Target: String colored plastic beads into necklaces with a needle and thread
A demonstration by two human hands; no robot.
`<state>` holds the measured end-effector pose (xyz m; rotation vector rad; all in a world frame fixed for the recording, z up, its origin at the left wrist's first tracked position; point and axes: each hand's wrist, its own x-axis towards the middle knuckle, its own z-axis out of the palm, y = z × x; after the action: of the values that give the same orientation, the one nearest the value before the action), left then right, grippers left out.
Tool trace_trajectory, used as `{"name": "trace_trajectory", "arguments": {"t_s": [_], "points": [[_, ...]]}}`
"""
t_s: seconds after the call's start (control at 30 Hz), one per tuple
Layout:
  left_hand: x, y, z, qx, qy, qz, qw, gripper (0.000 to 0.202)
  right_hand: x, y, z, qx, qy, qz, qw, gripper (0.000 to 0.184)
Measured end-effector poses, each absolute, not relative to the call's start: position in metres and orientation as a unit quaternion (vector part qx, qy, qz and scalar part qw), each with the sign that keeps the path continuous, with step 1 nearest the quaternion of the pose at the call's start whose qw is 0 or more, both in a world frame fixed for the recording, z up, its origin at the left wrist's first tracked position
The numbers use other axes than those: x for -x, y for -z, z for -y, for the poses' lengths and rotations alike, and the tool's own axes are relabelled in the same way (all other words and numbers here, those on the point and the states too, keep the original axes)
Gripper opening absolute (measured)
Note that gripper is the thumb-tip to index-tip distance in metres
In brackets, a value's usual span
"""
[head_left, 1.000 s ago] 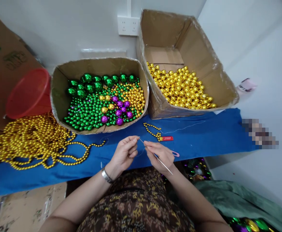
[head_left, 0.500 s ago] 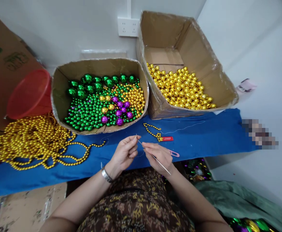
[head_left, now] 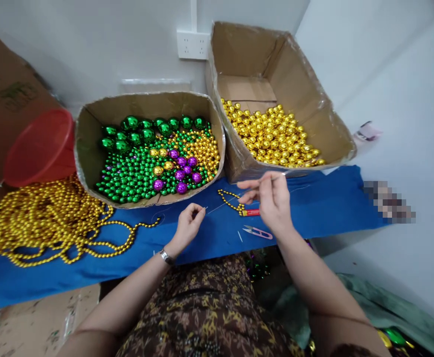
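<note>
White walls meet at a corner behind a table spread with a blue cloth (head_left: 332, 203). Two open cardboard boxes stand on it side by side: the taller box (head_left: 302, 69) holds gold balls, the lower box (head_left: 86, 148) green, gold and purple beads of mixed sizes. Left of them lie a heap of gold bead strands (head_left: 46, 218) and a tilted red basin (head_left: 38, 146).

The left hand (head_left: 189, 220) hovers low over the cloth, wrist bent, thumb and forefinger pinched shut on a thread (head_left: 220, 207). The right hand (head_left: 272, 198) is raised near the taller box's front edge, its thumb and forefinger also closed on that thread; whether a needle sits in the pinch I cannot tell. Between the hands lie a short gold strand (head_left: 232, 201) with a red tag (head_left: 251, 212), and pink thread snips (head_left: 257, 231) nearer the person.

The thread looks fine, limp, nearly weightless and probably slippery, best held by a fingertip pinch close to its end.
</note>
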<state>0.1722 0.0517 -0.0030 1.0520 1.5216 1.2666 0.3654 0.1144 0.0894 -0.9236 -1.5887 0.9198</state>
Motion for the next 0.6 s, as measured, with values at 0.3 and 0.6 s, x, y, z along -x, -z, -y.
{"name": "trace_trajectory", "arguments": {"t_s": [0.3,0.6], "points": [[-0.178,0.009,-0.068,-0.47,-0.486,-0.619,0.399,0.022,-0.383,-0.153,-0.161,0.371,-0.344,0.756,0.416,0.036],[-0.167,0.001,-0.048,-0.649,-0.342,-0.577,0.36,0.014,-0.383,-0.131,-0.146,0.364,-0.337,0.808,0.319,0.029]]}}
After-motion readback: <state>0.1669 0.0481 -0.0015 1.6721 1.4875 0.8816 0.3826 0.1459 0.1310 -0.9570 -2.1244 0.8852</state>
